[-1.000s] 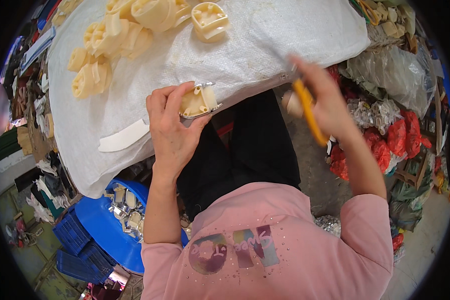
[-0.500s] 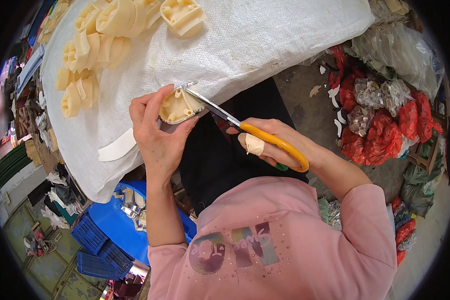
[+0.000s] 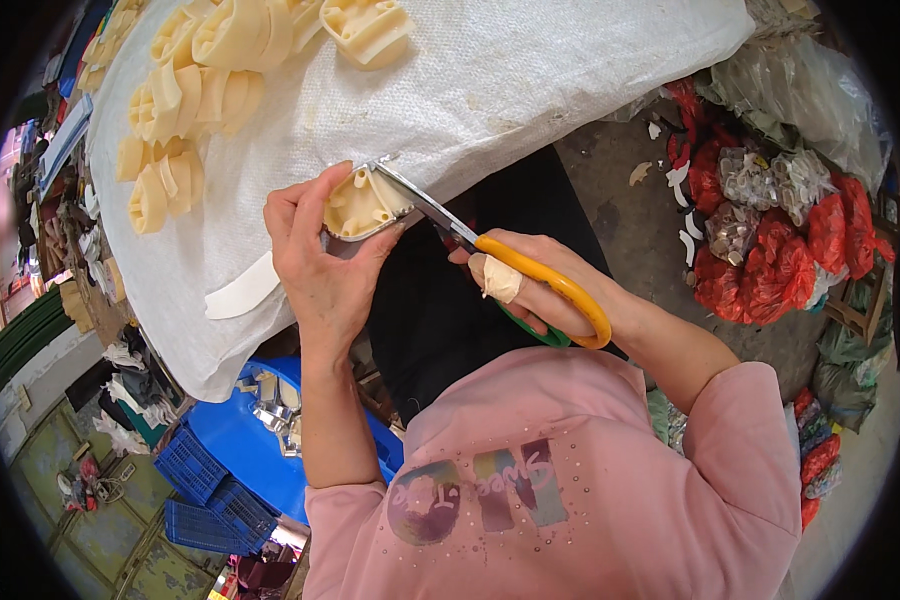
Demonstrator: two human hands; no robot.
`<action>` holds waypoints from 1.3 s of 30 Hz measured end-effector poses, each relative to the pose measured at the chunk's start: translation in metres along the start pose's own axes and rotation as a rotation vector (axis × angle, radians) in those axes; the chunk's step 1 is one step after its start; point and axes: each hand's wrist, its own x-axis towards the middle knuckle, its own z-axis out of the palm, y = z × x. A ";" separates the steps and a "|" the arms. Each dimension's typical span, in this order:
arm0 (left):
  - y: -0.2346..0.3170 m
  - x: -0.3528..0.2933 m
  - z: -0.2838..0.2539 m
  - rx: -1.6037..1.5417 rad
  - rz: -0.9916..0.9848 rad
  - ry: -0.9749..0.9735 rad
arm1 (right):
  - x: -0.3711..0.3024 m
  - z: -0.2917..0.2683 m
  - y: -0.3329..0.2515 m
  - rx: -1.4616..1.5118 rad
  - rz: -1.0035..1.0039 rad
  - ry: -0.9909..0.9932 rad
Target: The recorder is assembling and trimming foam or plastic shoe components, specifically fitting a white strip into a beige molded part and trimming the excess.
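Observation:
A hollow cream plastic part (image 3: 355,207) with a silvery rim is pinched between the thumb and fingers of my left hand (image 3: 318,262), over the table's near edge. Its open side, with small posts inside, faces up. My right hand (image 3: 560,268), wearing tape on one finger, is closed round scissors (image 3: 432,207) with one yellow and one green handle. Their blades meet the right side of the part; whether they cut into it I cannot tell. Near my left hand a curved white strip (image 3: 242,292) lies on the white cloth (image 3: 520,70).
Several similar cream parts (image 3: 235,40) stand in rows at the far left of the cloth. Below the table at left are a blue tub (image 3: 232,435) with silvery pieces in it and blue baskets (image 3: 192,465). Red bags (image 3: 760,265) lie on the floor at right.
More of the green scissor handle shows beneath my right hand, and the scissors have shifted slightly. My left hand keeps its hold on the part. The whole view has moved a little.

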 end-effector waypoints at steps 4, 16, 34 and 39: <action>0.000 0.000 -0.001 0.007 0.006 0.004 | 0.001 0.006 0.002 0.003 0.040 0.032; -0.001 0.001 0.002 -0.021 0.008 0.020 | -0.007 0.021 0.009 0.018 0.018 0.111; -0.001 0.008 -0.008 -0.136 -0.014 -0.053 | -0.029 -0.042 -0.028 -1.275 -0.100 0.285; -0.003 0.008 -0.012 -0.087 -0.040 -0.118 | -0.018 -0.050 -0.035 -1.438 -0.268 0.235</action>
